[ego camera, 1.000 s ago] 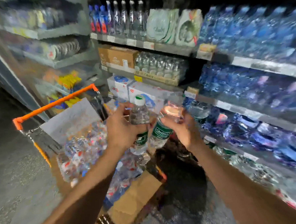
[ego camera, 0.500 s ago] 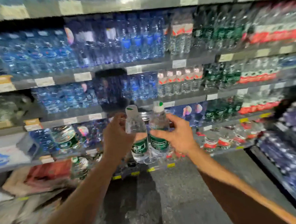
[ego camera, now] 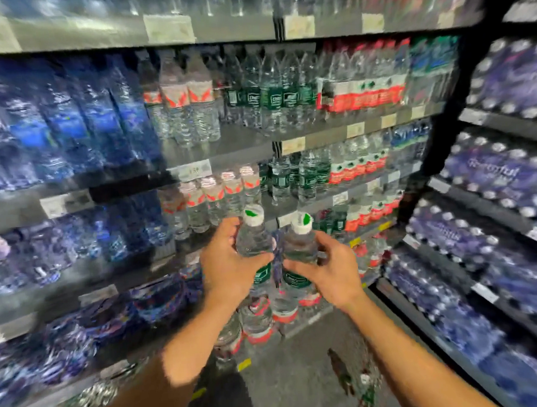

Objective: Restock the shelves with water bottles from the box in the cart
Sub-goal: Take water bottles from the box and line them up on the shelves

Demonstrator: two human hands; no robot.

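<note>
Water bottles, two of them, clear plastic with dark green labels and white caps marked with green, are held upright side by side in front of the grey metal shelves [ego camera: 245,148]. The left bottle [ego camera: 253,244] sits in the left hand [ego camera: 228,267], whose fingers wrap round its far side while the thumb [ego camera: 257,260] lies across its front just above the label. The right bottle [ego camera: 299,248] is gripped by the right hand [ego camera: 333,271], with the thumb crossing its label and the fingers [ego camera: 322,241] curled round its right side. The two bottles stand just beside each other, almost touching at the shoulder, and both caps reach about the level of the shelf edge behind them.

Behind the held bottles, that shelf carries a row of clear bottles with red and white labels [ego camera: 217,196], and to the right of these stand bottles with dark green labels [ego camera: 294,177] like the held pair. More green-labelled bottles [ego camera: 271,94] stand one shelf higher. Left of the held bottles the shelves are filled with blue-tinted bottles [ego camera: 79,120], blurred by motion. Right of the held bottles, past a black upright post [ego camera: 452,116], a second rack holds shrink-wrapped packs of bottles with white caps [ego camera: 502,172]. Below the hands lies the grey floor [ego camera: 294,357], with a yellow tag [ego camera: 244,364] at the foot of the shelves
</note>
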